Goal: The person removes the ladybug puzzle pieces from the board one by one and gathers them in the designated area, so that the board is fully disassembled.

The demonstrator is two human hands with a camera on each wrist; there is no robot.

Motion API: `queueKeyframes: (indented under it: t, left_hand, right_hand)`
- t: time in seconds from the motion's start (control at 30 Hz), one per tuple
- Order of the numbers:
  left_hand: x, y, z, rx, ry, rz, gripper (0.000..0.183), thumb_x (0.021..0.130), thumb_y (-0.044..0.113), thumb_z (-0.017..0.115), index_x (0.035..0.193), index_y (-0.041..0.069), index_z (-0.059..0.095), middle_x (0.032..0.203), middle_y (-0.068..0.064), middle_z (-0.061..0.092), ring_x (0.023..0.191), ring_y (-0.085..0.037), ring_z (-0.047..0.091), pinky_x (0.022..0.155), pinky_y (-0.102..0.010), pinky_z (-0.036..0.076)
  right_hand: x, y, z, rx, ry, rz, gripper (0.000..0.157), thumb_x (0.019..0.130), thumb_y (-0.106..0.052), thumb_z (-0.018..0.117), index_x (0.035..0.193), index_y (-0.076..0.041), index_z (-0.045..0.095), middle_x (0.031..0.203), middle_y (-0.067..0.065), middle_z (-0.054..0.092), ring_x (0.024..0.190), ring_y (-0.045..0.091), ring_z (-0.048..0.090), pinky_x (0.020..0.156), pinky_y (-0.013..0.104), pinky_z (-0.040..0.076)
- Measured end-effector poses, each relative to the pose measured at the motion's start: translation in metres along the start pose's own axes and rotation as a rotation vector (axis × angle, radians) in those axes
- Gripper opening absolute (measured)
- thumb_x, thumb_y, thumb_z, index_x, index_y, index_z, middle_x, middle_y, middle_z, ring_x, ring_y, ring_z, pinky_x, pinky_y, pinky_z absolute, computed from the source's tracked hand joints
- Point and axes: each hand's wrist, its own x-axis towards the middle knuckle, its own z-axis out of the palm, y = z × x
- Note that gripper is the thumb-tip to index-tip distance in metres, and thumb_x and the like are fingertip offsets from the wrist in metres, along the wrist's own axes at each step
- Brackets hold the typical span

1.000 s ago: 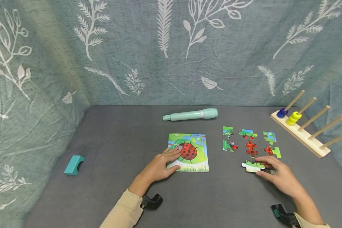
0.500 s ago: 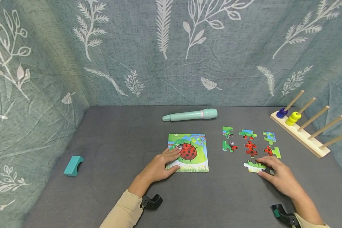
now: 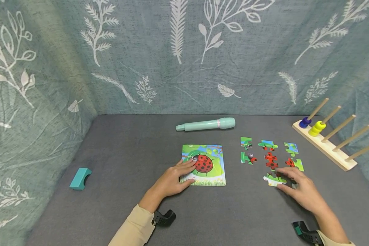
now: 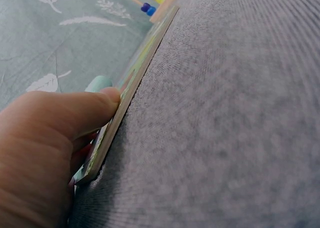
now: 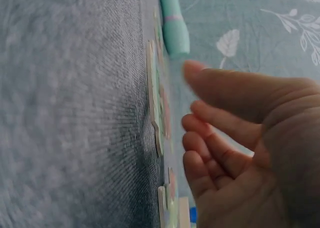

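Observation:
My left hand (image 3: pixel 174 176) rests on a square ladybug puzzle board (image 3: pixel 203 179), fingers stretched over its left side. In the left wrist view the thumb lies along the board's near edge. Over the bottom row of loose puzzle pieces hovers my right hand (image 3: pixel 305 189), fingers loosely bent, with thumb and index finger apart. Just left of its fingertips a green-and-white puzzle piece (image 3: pixel 272 180) lies on the table. The right wrist view shows that hand (image 5: pixel 235 143) with nothing in its fingers. Another piece is mostly hidden beneath the right hand.
Several other puzzle pieces, such as a red spotted one (image 3: pixel 271 161), lie in rows right of the board. A mint-green toy microphone (image 3: pixel 206 124) lies behind it. At far right stands a wooden peg rack (image 3: pixel 326 145) with blue and yellow beads; a teal block (image 3: pixel 80 178) sits far left.
The green-and-white puzzle piece has shifted slightly right toward the other pieces, and my right hand's fingers have come off it. My left hand has stayed on the board.

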Motion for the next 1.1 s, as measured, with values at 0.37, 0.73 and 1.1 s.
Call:
queueKeyframes:
  t: [0.37,0.73,1.1]
  left_hand:
    - [-0.003,-0.001,-0.004,0.016,0.025,0.002,0.057,0.084,0.025,0.072,0.133,0.002,0.055,0.139,-0.012,0.051,0.133,-0.026,0.045,0.115,-0.040,0.033]
    - [-0.014,-0.011,-0.013,0.177,0.020,-0.080,0.081,0.076,0.045,0.075,0.139,0.003,0.048,0.147,-0.010,0.043,0.138,-0.024,0.037,0.116,-0.043,0.031]
    - [-0.015,-0.013,-0.016,0.123,-0.026,-0.115,0.085,0.076,0.044,0.076,0.141,0.001,0.043,0.148,-0.010,0.041,0.139,-0.025,0.036,0.119,-0.044,0.026]
  right_hand:
    - [0.027,-0.037,0.014,0.212,-0.078,-0.074,0.050,0.079,-0.010,0.076,0.125,-0.001,0.058,0.118,0.009,0.060,0.105,-0.008,0.053,0.089,-0.001,0.039]
    - [0.060,-0.084,0.056,0.238,-0.242,-0.142,0.056,0.079,-0.016,0.077,0.129,-0.005,0.056,0.125,0.007,0.058,0.113,0.028,0.059,0.092,0.046,0.051]
    - [0.093,-0.131,0.104,0.292,-0.368,-0.225,0.053,0.081,-0.018,0.076,0.128,-0.004,0.057,0.124,0.010,0.059,0.109,0.026,0.058,0.091,0.043,0.051]
